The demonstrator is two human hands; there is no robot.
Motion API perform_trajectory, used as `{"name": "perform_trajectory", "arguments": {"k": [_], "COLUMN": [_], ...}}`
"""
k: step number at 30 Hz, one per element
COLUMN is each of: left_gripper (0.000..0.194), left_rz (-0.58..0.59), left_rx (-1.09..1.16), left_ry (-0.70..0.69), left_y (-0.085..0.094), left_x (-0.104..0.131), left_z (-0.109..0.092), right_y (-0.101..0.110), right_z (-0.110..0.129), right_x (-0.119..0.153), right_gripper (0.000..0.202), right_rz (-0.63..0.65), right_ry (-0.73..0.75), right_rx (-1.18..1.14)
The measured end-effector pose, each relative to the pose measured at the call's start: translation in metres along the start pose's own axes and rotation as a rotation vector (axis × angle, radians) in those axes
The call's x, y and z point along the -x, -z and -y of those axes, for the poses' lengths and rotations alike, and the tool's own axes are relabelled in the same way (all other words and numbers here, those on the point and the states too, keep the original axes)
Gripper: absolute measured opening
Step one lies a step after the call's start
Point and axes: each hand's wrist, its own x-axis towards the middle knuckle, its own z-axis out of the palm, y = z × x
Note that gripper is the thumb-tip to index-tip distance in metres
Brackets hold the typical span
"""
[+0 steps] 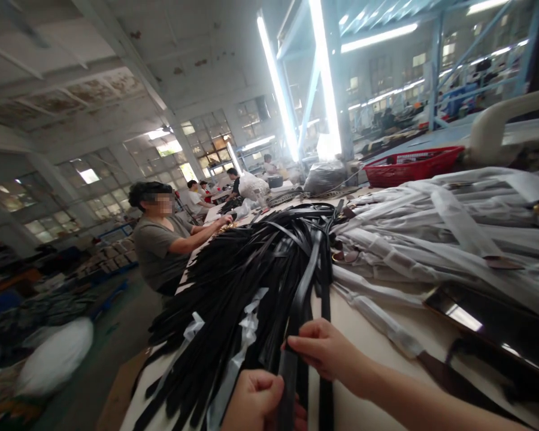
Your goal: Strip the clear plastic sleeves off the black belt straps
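Observation:
My left hand [256,400] is closed around a black strap [288,383] near the table's front edge, its thumb lying along the strap. A little farther up, the thumb and fingers of my right hand [321,347] pinch the same strap at its edge. From my hands the strap runs away from me toward a large heap of black straps [238,275] spread over the table. Thin translucent wrapping [249,320] lies among the straps just beyond my left hand.
White-wrapped straps [413,233] are piled on the right, with a dark glossy phone-like slab [489,329] in front. A red basket [413,166] stands behind them. On the left, a co-worker [161,239] reaches over the table [363,359]. Bright tube lights [326,78] stand upright beyond.

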Motion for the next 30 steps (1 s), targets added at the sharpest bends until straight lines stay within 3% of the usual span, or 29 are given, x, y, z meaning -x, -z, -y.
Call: {"name": "perform_trajectory", "arguments": {"k": [5,10,14,16,18,21,25,27,30], "left_gripper": [0.056,0.050,0.047,0.046,0.045,0.044,0.052,0.056,0.056], "left_rz": [0.010,-0.028,-0.064,-0.091,-0.112,-0.105,-0.006,0.020,-0.016], "left_rx": [0.038,0.037,0.063,0.078,0.086,0.077,-0.013,-0.029,-0.015], "left_ry": [-0.006,-0.018,-0.023,-0.041,-0.056,-0.058,0.009,0.005,-0.049], "left_y": [0.001,-0.007,-0.013,-0.016,-0.017,-0.018,-0.018,-0.017,-0.017], "left_x": [0.004,0.013,0.013,0.012,0.013,0.015,0.014,0.011,0.007], "left_z": [-0.001,-0.008,-0.007,-0.006,-0.006,-0.007,-0.004,0.000,0.004], "right_y": [0.003,0.028,0.023,0.012,0.004,0.003,0.020,0.024,0.018], "right_z": [0.000,0.005,0.004,0.001,-0.002,-0.004,0.002,0.004,0.003], "right_x": [0.000,-0.016,-0.011,-0.004,0.001,0.001,-0.011,-0.015,-0.012], "right_gripper": [0.043,0.043,0.047,0.050,0.053,0.048,0.040,0.040,0.044], "right_rz": [0.059,-0.199,-0.224,-0.164,-0.062,0.008,-0.151,-0.221,-0.215], "right_ry": [-0.037,0.058,0.208,0.309,0.318,0.116,0.045,0.057,0.135], "right_rx": [-0.115,-0.312,0.019,0.272,0.413,0.200,-0.240,-0.235,-0.074]}}
